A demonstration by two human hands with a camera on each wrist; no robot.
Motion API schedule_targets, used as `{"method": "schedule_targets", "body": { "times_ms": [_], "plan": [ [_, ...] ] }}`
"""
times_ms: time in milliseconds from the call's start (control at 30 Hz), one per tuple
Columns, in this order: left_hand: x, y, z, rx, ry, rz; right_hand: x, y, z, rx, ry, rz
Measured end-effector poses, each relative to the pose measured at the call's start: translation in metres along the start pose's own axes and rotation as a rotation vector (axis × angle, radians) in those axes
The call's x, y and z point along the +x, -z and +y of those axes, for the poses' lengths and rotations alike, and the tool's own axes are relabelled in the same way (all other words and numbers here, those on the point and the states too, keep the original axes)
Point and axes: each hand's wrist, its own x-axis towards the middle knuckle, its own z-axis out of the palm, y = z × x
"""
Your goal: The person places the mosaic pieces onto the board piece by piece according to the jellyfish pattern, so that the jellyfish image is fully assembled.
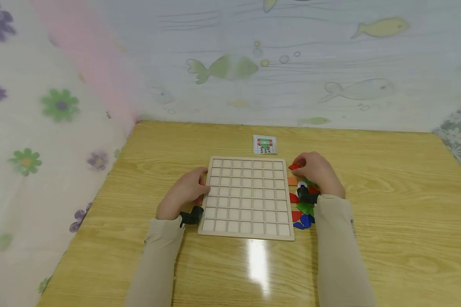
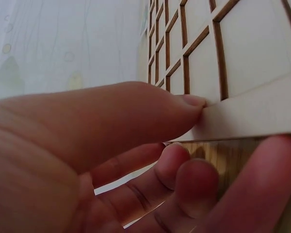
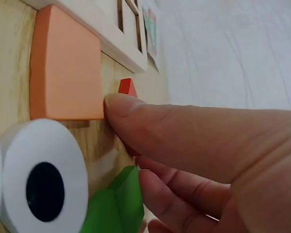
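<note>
A square wooden board (image 1: 246, 236) with a grid of shallow cells lies flat on the table. My left hand (image 1: 183, 191) holds its left edge. In the left wrist view the thumb rests on the board's rim (image 2: 252, 121), with the fingers curled along the side. At the board's upper right corner, my right hand (image 1: 318, 171) pinches a red curved piece (image 1: 293, 167) between thumb and fingers. The thumb hides much of this red piece (image 3: 128, 86) in the right wrist view. Beside it lie an orange square (image 3: 70, 68), a white disc with a black centre (image 3: 77, 165) and green pieces (image 3: 111, 211).
Several red, green and blue pieces (image 1: 304, 220) lie along the board's right side, partly under my right wrist. A small card (image 1: 264, 144) with a gridded picture lies beyond the board. The table (image 1: 399, 204) meets a wall with painted fish behind and a flowered wall at left.
</note>
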Motion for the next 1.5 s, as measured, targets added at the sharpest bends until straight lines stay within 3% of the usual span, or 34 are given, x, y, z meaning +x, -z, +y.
{"method": "schedule_targets", "body": {
  "times_ms": [167, 467, 800, 1033, 1500],
  "plan": [
    [-0.001, 0.001, 0.000, -0.017, -0.001, -0.007, 0.001, -0.001, 0.000, 0.021, -0.002, 0.021],
    [0.000, -0.001, 0.001, -0.049, 0.032, -0.006, 0.008, -0.008, -0.007, 0.103, 0.059, 0.176],
    [0.001, -0.002, 0.002, -0.050, 0.024, 0.012, 0.016, -0.027, -0.049, 0.231, 0.176, 0.006],
    [0.003, -0.002, 0.001, -0.069, 0.018, 0.021, 0.023, -0.044, -0.074, 0.183, 0.245, -0.076],
    [0.005, -0.008, -0.004, -0.056, -0.007, 0.029, 0.032, -0.071, -0.106, 0.178, 0.288, -0.070]
  ]
}}
